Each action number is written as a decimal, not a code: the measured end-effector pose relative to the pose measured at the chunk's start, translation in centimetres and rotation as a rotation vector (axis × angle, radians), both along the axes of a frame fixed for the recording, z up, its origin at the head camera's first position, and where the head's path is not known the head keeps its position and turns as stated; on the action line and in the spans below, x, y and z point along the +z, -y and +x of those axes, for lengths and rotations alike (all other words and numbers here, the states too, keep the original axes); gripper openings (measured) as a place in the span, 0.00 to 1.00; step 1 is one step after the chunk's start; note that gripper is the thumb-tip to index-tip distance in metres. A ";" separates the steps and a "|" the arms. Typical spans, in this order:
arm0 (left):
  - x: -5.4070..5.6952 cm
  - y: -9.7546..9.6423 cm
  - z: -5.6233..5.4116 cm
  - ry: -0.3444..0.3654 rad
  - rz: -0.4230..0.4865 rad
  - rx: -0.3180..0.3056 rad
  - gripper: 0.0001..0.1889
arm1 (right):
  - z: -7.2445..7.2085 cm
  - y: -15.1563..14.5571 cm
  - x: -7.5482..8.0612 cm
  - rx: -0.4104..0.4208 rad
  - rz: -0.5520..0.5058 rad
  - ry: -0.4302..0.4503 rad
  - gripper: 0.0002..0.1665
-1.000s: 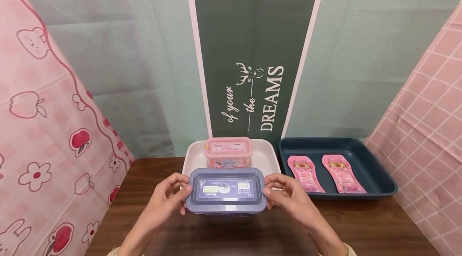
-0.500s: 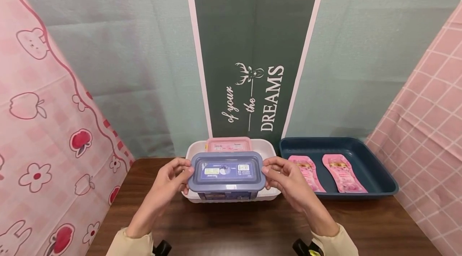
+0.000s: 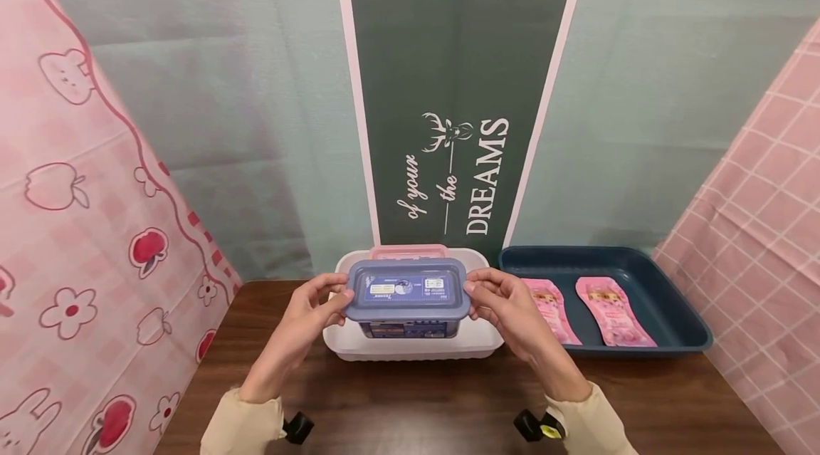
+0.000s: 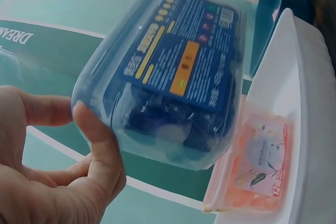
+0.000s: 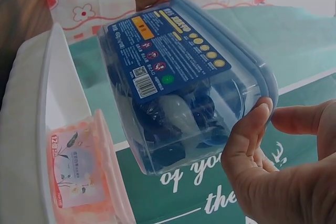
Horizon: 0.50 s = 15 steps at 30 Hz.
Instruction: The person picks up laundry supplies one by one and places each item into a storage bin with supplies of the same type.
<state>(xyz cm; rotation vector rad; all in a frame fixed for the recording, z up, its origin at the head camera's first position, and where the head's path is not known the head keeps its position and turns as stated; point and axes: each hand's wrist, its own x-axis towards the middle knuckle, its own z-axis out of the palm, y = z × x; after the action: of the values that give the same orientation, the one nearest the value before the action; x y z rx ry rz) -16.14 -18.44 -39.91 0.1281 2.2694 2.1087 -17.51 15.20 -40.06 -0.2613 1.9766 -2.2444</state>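
A clear box with a blue lid hangs above the white tray, held level between both hands. My left hand pinches the lid's left end between thumb and fingers. At the other end, my right hand pinches the lid's rim the same way. Dark blue pieces show through the wall of the blue-lidded box in the left wrist view. Behind it, a pink-lidded box stands in the tray, mostly hidden in the head view; its printed label shows in the right wrist view.
To the right of the white tray stands a dark blue tray with two pink pouches, one of them a pink pouch near its middle. Brown wooden table runs along the front. Patterned cloths close off the back and sides.
Both hands have carried the blue-lidded box forward, away from the person, from before the white tray to above it. It now covers most of the pink-lidded box.
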 end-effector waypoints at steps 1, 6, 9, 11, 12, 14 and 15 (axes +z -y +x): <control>-0.1 -0.1 -0.1 0.000 -0.003 0.006 0.20 | -0.1 0.0 -0.1 -0.003 -0.001 0.009 0.19; -0.6 -0.3 -0.8 0.016 -0.013 0.023 0.21 | -0.7 0.0 -0.5 0.018 0.007 0.042 0.21; -1.1 -0.4 -1.1 0.030 -0.022 0.020 0.22 | -1.1 0.0 -0.8 0.018 0.020 0.058 0.21; -1.4 -0.5 -1.3 0.041 -0.019 0.021 0.22 | -1.3 0.0 -1.0 0.011 0.028 0.070 0.22; -1.5 -0.5 -1.4 0.046 -0.015 0.022 0.22 | -1.4 0.0 -1.2 0.009 0.033 0.074 0.22; -1.8 -0.6 -1.6 0.050 -0.010 0.030 0.21 | -1.7 0.0 -1.4 0.006 0.039 0.082 0.22; -1.9 -0.6 -1.7 0.050 -0.009 0.033 0.21 | -1.8 0.0 -1.6 0.003 0.040 0.085 0.22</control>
<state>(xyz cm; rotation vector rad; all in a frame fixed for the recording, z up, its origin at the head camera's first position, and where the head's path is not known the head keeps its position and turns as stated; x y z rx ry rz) -17.87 -17.82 -41.76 0.0371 2.2675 2.0927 -19.35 15.15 -41.64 -0.1616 1.9738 -2.1738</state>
